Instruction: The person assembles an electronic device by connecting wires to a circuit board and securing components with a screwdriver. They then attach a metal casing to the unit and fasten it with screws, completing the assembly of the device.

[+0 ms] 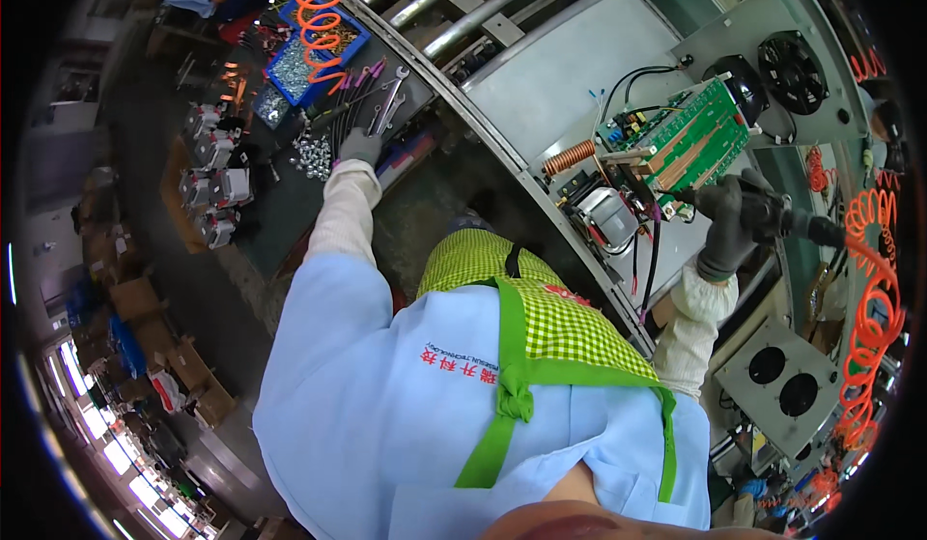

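My right hand (724, 231), in a dark grey glove, is closed around a black air screwdriver (771, 213). A hose runs from the tool's right end, and its other end points at the electrical assembly. That assembly has green circuit boards (710, 125), a copper coil (568, 158) and a transformer (610, 219). On the left, my gloved left hand (361, 146) reaches onto the side bench, beside metal wrenches (391, 103) and dark cables (340, 127). Its fingers are too small and partly hidden to show what they hold. Loose shiny fasteners (313, 156) lie beside it.
Blue bins (294, 71) of small hardware stand on the side bench, under an orange coiled hose (317, 4). Several transformers (230, 186) sit farther left. A panel with black fans (794, 71) rises behind the boards. Another orange coiled hose (874, 318) hangs at the right.
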`<action>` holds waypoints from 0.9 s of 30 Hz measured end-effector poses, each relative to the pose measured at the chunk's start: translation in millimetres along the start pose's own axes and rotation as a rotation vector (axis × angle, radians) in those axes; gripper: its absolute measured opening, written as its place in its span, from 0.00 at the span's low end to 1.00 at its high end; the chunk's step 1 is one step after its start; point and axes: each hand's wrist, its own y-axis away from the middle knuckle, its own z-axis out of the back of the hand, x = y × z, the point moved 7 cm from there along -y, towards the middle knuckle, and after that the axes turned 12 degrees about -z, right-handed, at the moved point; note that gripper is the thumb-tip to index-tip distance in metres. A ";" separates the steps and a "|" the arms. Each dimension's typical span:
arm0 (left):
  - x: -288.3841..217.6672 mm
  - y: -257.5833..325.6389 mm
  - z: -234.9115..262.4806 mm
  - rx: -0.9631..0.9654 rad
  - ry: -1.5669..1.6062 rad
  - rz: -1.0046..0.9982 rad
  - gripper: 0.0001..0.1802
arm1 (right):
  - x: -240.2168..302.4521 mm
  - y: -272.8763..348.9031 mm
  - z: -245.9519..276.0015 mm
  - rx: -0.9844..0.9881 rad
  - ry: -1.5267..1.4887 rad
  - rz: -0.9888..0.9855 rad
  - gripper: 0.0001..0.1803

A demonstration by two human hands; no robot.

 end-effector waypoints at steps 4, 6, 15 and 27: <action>-8.8 -36.1 -14.0 0.196 -0.094 0.009 0.30 | -8.6 -1.6 17.8 -0.095 0.167 0.081 0.18; -9.7 -50.8 -26.7 0.280 -0.191 0.010 0.32 | -4.7 7.4 9.6 -0.174 0.137 -0.044 0.22; 13.6 -88.1 -40.1 0.527 -0.147 -0.155 0.34 | -10.9 13.1 10.2 -0.365 0.105 -0.110 0.16; 5.0 -80.1 11.5 0.399 -0.249 -0.283 0.15 | -33.5 5.3 35.9 -0.213 0.042 -0.165 0.22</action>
